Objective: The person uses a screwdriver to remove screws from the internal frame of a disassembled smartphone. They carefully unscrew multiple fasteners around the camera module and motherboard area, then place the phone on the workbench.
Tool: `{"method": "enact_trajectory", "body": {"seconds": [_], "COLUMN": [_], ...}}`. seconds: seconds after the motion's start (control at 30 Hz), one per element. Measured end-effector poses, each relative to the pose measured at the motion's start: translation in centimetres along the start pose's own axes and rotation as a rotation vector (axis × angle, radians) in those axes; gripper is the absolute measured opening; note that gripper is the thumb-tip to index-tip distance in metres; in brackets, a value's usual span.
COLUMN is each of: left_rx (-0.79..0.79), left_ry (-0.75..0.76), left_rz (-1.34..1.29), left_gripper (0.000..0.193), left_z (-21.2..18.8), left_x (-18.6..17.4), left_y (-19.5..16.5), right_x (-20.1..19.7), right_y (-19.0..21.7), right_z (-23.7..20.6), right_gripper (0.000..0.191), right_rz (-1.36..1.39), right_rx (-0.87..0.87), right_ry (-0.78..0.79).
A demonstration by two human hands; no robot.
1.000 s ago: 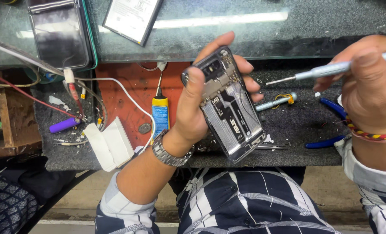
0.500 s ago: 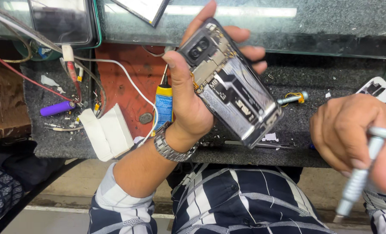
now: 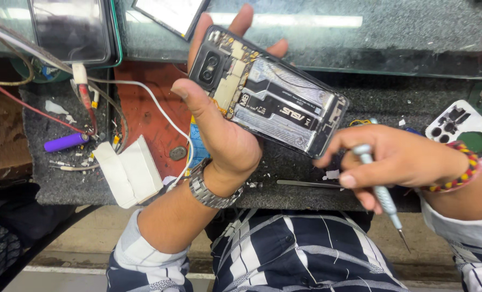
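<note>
Cluttered table [image 3: 62,178] below: left hand [image 3: 224,135] cradles the opened phone [image 3: 268,103], thumb clamping it. Right hand [image 3: 397,162] pinches a screwdriver [image 3: 379,189]; a loose grip could drop the phone, I'd judge.

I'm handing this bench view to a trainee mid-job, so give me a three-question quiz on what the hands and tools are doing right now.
1. True or false: the left hand holds the opened black smartphone with its back cover off, circuit side up.
2. Which way does the tip of the slim silver metal screwdriver in the right hand point? A) into the phone B) down, away from the phone C) at the purple cylinder
3. Fill in: the white rectangular charger block lies on the dark bench mat to the ____ of the left wrist in the picture.

Key: 1 true; 2 B; 3 left.
</note>
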State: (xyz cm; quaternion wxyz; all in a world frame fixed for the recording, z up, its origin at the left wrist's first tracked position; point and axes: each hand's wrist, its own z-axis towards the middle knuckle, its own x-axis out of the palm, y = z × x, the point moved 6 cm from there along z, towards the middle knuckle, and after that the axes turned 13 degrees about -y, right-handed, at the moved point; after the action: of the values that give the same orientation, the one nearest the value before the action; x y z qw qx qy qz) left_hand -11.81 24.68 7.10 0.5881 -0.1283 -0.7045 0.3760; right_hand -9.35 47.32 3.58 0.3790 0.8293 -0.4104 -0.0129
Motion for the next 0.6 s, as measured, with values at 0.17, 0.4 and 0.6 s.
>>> {"method": "enact_trajectory", "body": {"seconds": [0.17, 0.4, 0.6], "left_rx": [0.095, 0.138, 0.202], "left_ry": [-0.046, -0.035, -0.043], "left_rz": [0.114, 0.304, 0.59], "left_gripper": [0.077, 0.075, 0.063], "left_z": [-0.4, -1.0, -1.1], "left_x": [-0.3, 0.4, 1.2], "left_y": [0.3, 0.5, -0.3], "right_x": [0.6, -0.5, -3.9], "right_y": [0.2, 1.0, 2.1], "right_z": [1.3, 0.6, -0.7], "right_gripper": [0.033, 0.032, 0.031], "right_rz": [0.116, 0.234, 0.206], "right_rx": [0.089, -0.096, -0.266], "right_ry": [-0.133, -0.094, -0.118]}}
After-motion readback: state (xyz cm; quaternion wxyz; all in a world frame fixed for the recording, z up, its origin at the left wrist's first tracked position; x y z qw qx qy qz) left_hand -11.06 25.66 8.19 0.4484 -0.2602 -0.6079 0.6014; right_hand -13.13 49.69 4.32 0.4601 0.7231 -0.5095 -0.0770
